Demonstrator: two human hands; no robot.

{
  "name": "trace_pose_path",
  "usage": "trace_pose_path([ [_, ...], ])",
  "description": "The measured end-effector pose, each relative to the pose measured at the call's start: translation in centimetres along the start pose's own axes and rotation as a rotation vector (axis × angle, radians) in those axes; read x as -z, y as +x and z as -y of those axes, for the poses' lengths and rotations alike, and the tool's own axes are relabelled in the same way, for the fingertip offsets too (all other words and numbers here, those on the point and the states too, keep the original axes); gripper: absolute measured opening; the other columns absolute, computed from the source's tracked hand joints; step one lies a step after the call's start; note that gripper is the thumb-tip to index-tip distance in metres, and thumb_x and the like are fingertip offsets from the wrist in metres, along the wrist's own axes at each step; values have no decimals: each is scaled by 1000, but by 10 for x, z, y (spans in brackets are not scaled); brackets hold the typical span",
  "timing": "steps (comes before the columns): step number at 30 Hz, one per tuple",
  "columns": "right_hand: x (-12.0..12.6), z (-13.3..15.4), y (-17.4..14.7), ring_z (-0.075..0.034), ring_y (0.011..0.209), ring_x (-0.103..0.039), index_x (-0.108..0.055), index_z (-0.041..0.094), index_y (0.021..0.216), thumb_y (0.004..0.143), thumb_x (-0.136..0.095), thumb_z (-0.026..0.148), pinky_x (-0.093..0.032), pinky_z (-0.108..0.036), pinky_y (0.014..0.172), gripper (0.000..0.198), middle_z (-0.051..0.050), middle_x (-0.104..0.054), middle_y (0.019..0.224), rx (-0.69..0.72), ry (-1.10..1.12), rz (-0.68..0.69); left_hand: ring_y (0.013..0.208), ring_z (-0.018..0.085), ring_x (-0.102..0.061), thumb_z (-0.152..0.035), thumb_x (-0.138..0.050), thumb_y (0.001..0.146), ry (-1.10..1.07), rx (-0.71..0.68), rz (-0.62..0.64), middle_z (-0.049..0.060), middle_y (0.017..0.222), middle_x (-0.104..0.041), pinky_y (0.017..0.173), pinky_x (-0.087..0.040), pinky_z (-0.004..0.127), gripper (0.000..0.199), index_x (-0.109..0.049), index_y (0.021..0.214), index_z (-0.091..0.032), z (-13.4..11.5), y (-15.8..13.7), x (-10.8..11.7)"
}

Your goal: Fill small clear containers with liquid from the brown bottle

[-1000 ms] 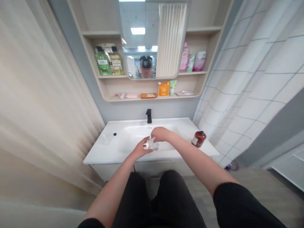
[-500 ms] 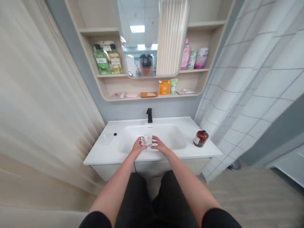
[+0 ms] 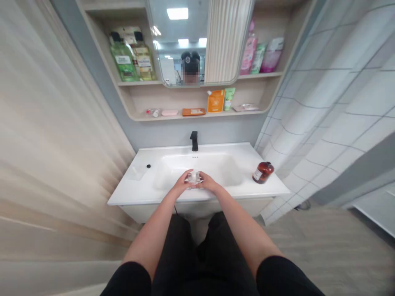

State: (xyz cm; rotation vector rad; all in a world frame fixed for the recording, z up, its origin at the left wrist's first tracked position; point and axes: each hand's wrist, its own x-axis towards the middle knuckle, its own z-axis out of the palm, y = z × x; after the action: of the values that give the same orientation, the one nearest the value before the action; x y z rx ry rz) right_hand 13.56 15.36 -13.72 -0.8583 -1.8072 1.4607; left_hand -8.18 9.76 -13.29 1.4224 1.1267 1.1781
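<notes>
A small clear, block-like container (image 3: 194, 178) with a whitish middle is held over the front part of the white sink basin (image 3: 224, 164). My left hand (image 3: 182, 183) grips its left side, with the fingers curled around it. From the right, the fingers of my right hand (image 3: 207, 182) close on the opposite side. The exact kind of container is too small and partly covered to make out. Behind the hands, the black faucet (image 3: 194, 141) stands at the back of the sink.
A brown bottle (image 3: 263, 172) stands on the counter's right side. At left lie a black cap (image 3: 148, 166) and a see-through item (image 3: 135, 172). The wall cabinet's shelf (image 3: 142, 117) holds an orange pouch (image 3: 215, 101), a green tube (image 3: 228, 99) and small packs. Curtains hang on both sides.
My right hand's fingers, spread at the container before, have closed in on it. The container now looks steadier and more level between both hands. The view has tilted slightly downward.
</notes>
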Motion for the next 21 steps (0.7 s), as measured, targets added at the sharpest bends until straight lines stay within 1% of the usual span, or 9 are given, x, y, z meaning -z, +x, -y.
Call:
trace_pose_path([
  [2,-1,1,0,-27,104,-72,-70,24,116,60,-99,39,-58,-41,99,64,-4,-79,114,10,1,14,129,32,-64,-41,-85,77,32,-20,-20,13,135,-70,109,-52,43,63,-73,136,-22,-1,-1,-1],
  [4,-3,2,0,-27,103,-72,-70,24,116,59,-100,40,-58,-41,97,67,-4,-79,113,11,-24,7,129,32,-64,-49,-81,85,70,-38,-49,13,132,-71,114,-50,44,49,-78,125,-21,-3,0,-2],
  [7,-7,2,1,-26,100,-71,-69,25,118,59,-101,42,-58,-41,95,70,-4,-79,111,32,-107,-36,128,29,-64,-54,-75,92,139,-51,-69,12,128,-71,119,-46,43,44,-80,120,-20,-6,2,-2],
  [10,-12,0,2,-24,96,-70,-68,25,119,61,-100,43,-57,-40,95,69,-4,-77,109,60,-215,-107,126,27,-64,-55,-74,94,164,-66,-80,12,127,-71,118,-47,41,42,-80,116,-20,-9,2,-3],
  [12,-16,-2,3,-23,94,-69,-67,24,118,61,-100,42,-56,-39,93,67,-3,-76,107,46,-269,-133,124,27,-65,-54,-74,94,171,-67,-98,12,126,-72,116,-48,41,41,-80,113,-20,-9,1,-3],
  [15,-20,-3,4,-24,94,-69,-66,24,116,60,-100,39,-56,-38,91,67,-3,-76,106,38,-289,-151,115,27,-67,-51,-80,87,174,-40,-141,10,116,-74,111,-50,41,39,-77,111,-20,-8,2,-6],
  [18,-23,-4,2,-25,98,-70,-65,26,120,60,-99,37,-56,-39,94,70,-2,-76,111,89,-270,-170,104,25,-67,-45,-90,73,162,-34,-191,6,107,-74,104,-53,41,48,-72,110,-21,-5,2,-9],
  [21,-21,-4,1,-26,99,-70,-66,26,122,61,-97,34,-57,-41,96,68,-3,-77,111,98,-234,-164,107,25,-68,-40,-97,61,149,-48,-188,6,115,-74,102,-53,40,63,-71,115,-21,-3,2,-12],
])
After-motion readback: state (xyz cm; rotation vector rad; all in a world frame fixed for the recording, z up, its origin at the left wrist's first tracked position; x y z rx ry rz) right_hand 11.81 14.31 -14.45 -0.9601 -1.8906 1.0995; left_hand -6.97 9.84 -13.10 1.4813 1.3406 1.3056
